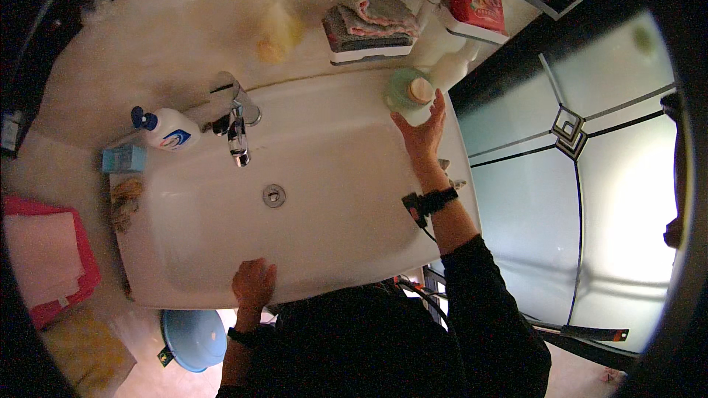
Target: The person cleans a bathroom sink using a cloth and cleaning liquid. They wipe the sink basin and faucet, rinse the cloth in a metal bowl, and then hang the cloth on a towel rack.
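Observation:
A white washbasin (354,177) with a round metal drain (274,195) and a chrome faucet (238,132) lies before me. At its far right corner stands a pale green translucent container with a pinkish round lid (410,91). My right hand (423,127) is at this container, thumb and fingers spread around its near side; whether they grip it is not plain. My left hand (254,283) rests near the front rim of the basin, its fingers curled, and no object shows in it. A white pump bottle with a blue top (172,130) stands left of the faucet.
A folded grey cloth (381,19) lies on a box behind the basin, beside a red packet (475,3). A light blue box (124,158) and a brown item (126,204) sit at the left rim. A blue tub (193,340) is below; a frosted glass door (520,199) stands right.

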`<action>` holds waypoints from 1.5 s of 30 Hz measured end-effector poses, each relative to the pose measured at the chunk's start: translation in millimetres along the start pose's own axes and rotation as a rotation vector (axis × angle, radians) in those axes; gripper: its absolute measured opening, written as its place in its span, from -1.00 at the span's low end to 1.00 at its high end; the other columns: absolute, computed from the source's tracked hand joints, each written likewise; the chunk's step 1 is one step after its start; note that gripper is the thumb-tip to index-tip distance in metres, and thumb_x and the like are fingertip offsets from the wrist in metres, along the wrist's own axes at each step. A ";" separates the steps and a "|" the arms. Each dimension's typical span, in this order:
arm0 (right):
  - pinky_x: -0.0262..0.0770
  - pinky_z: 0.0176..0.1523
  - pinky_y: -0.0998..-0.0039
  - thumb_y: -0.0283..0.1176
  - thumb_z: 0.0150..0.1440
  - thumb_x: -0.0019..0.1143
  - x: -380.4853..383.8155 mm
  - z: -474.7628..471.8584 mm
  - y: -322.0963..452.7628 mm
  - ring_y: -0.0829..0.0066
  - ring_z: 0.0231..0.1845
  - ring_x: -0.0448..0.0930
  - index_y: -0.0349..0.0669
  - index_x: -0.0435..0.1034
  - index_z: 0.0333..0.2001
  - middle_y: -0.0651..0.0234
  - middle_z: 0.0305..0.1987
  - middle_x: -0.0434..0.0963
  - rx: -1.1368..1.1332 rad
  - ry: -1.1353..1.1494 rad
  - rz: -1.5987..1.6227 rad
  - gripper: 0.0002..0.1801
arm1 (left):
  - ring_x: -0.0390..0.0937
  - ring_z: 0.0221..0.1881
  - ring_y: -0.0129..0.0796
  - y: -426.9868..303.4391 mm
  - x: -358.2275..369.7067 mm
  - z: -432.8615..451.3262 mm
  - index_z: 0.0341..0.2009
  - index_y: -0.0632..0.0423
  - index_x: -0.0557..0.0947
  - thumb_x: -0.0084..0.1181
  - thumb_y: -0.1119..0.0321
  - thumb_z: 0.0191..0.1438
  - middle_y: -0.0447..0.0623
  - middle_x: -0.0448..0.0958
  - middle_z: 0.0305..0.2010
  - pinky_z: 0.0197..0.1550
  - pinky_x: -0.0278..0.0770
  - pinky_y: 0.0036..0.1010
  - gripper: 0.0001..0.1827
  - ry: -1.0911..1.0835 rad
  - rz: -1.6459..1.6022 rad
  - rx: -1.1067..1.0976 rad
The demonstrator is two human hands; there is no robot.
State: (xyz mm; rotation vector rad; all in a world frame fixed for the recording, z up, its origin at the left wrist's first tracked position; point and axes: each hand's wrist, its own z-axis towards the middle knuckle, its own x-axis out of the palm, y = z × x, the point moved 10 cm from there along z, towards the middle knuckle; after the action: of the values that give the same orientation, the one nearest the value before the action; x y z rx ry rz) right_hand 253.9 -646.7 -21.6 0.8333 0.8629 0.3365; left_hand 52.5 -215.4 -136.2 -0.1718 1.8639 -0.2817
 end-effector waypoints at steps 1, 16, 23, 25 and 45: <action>0.20 0.24 0.19 -0.29 -0.32 0.52 4.8 4.0 2.3 0.05 0.21 0.22 -0.15 -0.03 0.26 0.02 0.21 0.16 0.015 -0.031 -0.023 0.11 | 0.48 -0.20 0.00 3.1 6.2 0.7 -0.34 0.11 0.56 0.04 0.05 0.02 0.12 0.54 -0.30 -0.21 0.47 -0.14 -0.65 0.067 0.020 -0.033; 0.23 0.23 0.23 -0.40 -0.49 0.59 35.6 20.1 -20.5 0.10 0.17 0.25 -0.14 -0.05 0.27 0.09 0.15 0.19 0.094 -0.309 -0.080 0.24 | 0.48 -0.27 0.01 2.5 0.6 -1.1 -0.35 0.11 0.57 0.09 0.08 -0.02 0.12 0.54 -0.36 -0.25 0.46 -0.16 -0.67 -0.076 -0.052 0.088; 0.28 0.19 0.23 -0.40 -0.46 0.56 35.3 21.1 -27.5 0.08 0.12 0.29 -0.18 0.07 0.22 0.08 0.10 0.28 -0.015 -0.416 -0.044 0.12 | 0.48 -0.33 0.01 -2.4 -20.1 -7.0 -0.41 0.11 0.55 0.08 0.06 -0.01 0.12 0.52 -0.41 -0.32 0.46 -0.16 -0.67 -0.194 -0.128 0.049; 0.27 0.18 0.21 -0.37 -0.44 0.55 36.8 21.6 -28.0 0.08 0.12 0.29 -0.19 0.07 0.22 0.07 0.10 0.29 -0.022 -0.389 -0.040 0.11 | 0.48 -0.32 0.00 -5.3 -19.3 -5.6 -0.40 0.10 0.55 0.08 0.06 -0.01 0.12 0.52 -0.42 -0.32 0.46 -0.16 -0.66 -0.174 -0.097 0.073; 0.30 0.18 0.27 -0.49 -0.32 0.46 91.3 -24.1 35.9 0.16 0.16 0.25 -0.18 0.01 0.22 0.13 0.13 0.18 -0.114 0.076 0.394 0.03 | 0.53 -0.20 -0.06 -27.4 -29.7 26.7 -0.13 0.16 0.51 0.15 0.27 0.01 0.15 0.52 -0.17 -0.17 0.52 -0.28 -0.65 -0.310 -0.466 0.215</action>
State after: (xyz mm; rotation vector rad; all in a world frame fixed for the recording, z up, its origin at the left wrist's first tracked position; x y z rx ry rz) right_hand 294.2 -559.2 -51.9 0.8870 0.7393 0.7602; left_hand 86.3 -236.9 -109.0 -0.4759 1.4579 -0.7307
